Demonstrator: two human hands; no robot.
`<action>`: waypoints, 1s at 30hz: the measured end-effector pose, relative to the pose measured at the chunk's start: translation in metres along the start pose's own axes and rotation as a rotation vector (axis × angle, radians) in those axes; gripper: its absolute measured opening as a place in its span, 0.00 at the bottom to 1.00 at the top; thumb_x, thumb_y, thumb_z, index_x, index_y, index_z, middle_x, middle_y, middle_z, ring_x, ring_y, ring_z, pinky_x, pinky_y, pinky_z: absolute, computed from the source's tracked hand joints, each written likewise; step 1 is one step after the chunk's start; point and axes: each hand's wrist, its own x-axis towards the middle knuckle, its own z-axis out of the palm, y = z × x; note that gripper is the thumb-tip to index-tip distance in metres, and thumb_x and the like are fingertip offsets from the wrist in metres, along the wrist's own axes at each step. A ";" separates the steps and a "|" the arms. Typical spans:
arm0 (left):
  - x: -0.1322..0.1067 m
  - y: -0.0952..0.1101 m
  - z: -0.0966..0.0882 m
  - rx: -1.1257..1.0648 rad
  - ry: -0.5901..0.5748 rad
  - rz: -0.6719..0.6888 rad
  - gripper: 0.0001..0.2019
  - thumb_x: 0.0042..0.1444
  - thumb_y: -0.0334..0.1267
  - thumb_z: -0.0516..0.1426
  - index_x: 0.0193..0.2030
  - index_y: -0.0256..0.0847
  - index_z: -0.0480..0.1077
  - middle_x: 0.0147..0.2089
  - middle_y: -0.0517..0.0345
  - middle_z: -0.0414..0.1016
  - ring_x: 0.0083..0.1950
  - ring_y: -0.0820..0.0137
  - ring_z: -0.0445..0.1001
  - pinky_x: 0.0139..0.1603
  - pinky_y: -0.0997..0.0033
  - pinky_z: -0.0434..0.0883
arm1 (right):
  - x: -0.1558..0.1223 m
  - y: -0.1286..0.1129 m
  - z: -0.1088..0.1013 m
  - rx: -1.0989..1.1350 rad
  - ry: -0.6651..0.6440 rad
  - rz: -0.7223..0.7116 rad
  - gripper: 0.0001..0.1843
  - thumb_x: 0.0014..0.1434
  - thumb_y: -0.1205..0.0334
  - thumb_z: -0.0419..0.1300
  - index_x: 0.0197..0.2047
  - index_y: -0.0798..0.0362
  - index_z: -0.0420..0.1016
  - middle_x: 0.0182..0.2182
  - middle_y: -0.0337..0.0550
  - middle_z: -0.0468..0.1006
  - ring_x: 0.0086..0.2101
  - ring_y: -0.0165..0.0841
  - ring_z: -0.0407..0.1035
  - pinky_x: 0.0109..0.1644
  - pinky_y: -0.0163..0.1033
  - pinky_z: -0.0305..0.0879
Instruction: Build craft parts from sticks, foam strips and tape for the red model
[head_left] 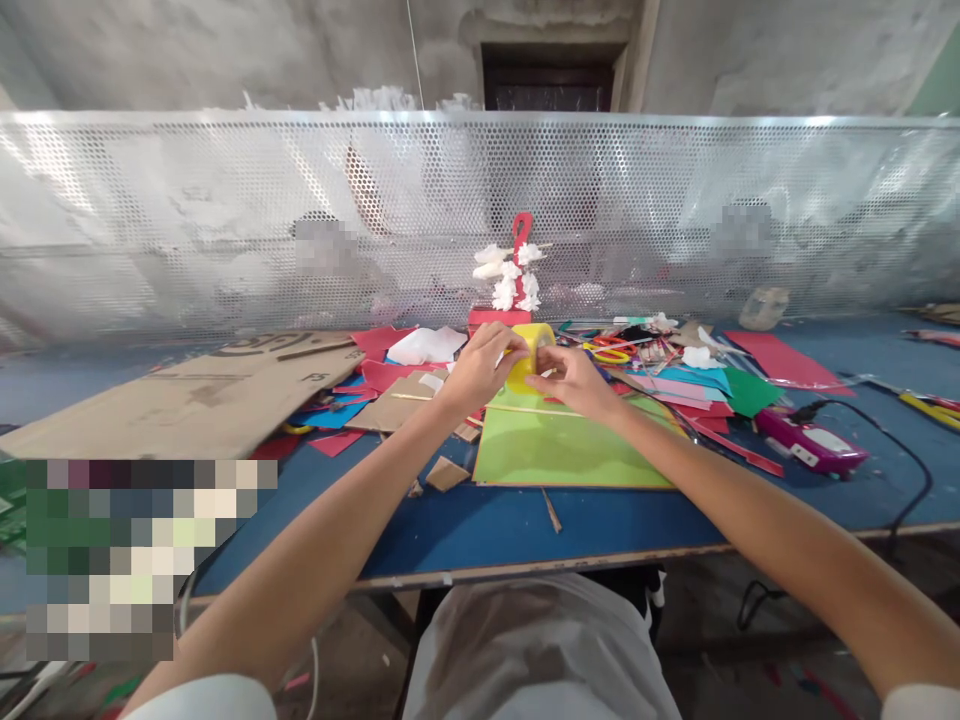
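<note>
A roll of yellow tape (520,378) is held up between my two hands, over the far part of a lime-green sheet (570,450). My left hand (486,362) closes on the roll's left side with bent fingers. From the right, my right hand (576,380) grips the roll, its thumb and fingers curled at the edge. A thin wooden stick (517,408) lies across the green sheet just below the hands. Directly behind them stands a red upright piece (523,230) on a red base, with white crumpled paper tufts (504,293) attached.
Large cardboard (187,390) covers the table's left side. Coloured paper scraps, a green piece (754,392) among them, and orange-handled scissors (609,352) lie around. At right are a magenta corded device (814,443) and a clear jar (763,308). A perforated metal screen (225,220) closes the back.
</note>
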 end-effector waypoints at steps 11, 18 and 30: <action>0.000 -0.002 0.004 0.215 -0.118 0.066 0.09 0.68 0.31 0.44 0.39 0.40 0.63 0.41 0.48 0.69 0.43 0.60 0.66 0.48 0.58 0.66 | 0.003 0.004 0.003 -0.006 0.053 0.043 0.17 0.55 0.48 0.67 0.38 0.54 0.77 0.36 0.46 0.81 0.36 0.38 0.75 0.42 0.41 0.71; 0.005 0.003 -0.008 -0.026 -0.094 -0.097 0.08 0.66 0.35 0.52 0.50 0.41 0.65 0.42 0.51 0.74 0.44 0.64 0.72 0.50 0.60 0.68 | 0.002 0.008 0.005 0.046 0.045 0.085 0.17 0.57 0.48 0.64 0.42 0.53 0.78 0.39 0.46 0.82 0.38 0.39 0.76 0.39 0.40 0.72; 0.006 -0.010 -0.006 0.000 -0.102 -0.186 0.05 0.65 0.32 0.51 0.39 0.40 0.68 0.41 0.51 0.73 0.43 0.64 0.70 0.49 0.61 0.68 | 0.000 0.013 0.007 -0.093 -0.079 0.032 0.28 0.57 0.53 0.67 0.58 0.52 0.69 0.46 0.50 0.81 0.41 0.41 0.76 0.45 0.44 0.72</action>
